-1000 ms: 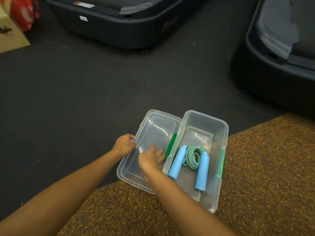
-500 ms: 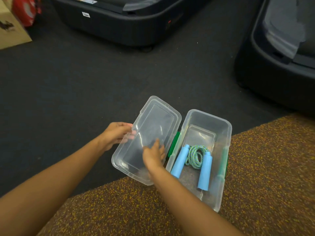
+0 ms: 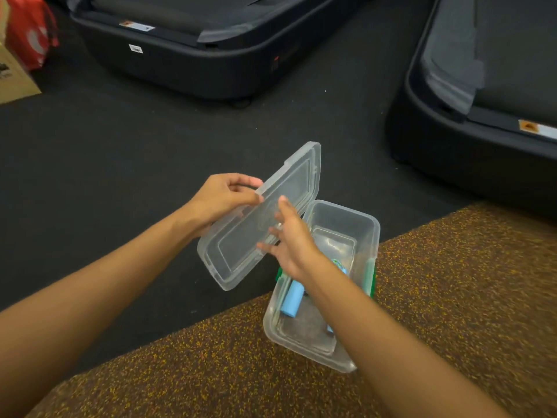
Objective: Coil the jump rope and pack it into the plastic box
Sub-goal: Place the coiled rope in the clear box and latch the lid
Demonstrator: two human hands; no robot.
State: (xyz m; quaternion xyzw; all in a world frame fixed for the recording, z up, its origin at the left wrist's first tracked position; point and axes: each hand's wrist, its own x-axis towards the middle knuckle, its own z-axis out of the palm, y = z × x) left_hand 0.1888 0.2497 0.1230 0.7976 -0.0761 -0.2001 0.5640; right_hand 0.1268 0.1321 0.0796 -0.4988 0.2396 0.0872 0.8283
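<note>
The clear plastic box (image 3: 366,224) sits on the edge of a brown speckled mat, with green latches on both long sides. Inside lies the jump rope: one light blue handle (image 3: 292,298) shows, while the second handle and the coiled rope are mostly hidden behind my right forearm. The clear lid (image 3: 289,188) is lifted off the floor and tilted, left of and above the box. My left hand (image 3: 220,200) pinches the lid's left long edge. My right hand (image 3: 289,239) presses spread fingers against the lid's near face, above the box.
Two dark treadmill bases stand close: one (image 3: 193,55) at the back, one (image 3: 470,116) at the right. A cardboard box (image 3: 15,79) and a red bag (image 3: 30,34) sit at the far left. The floor between is dark carpet; the brown mat (image 3: 452,297) fills the lower right.
The lid has been raised from lying flat on the floor beside the box and tipped up toward the box. Both hands rose with it; my right arm now covers most of the rope.
</note>
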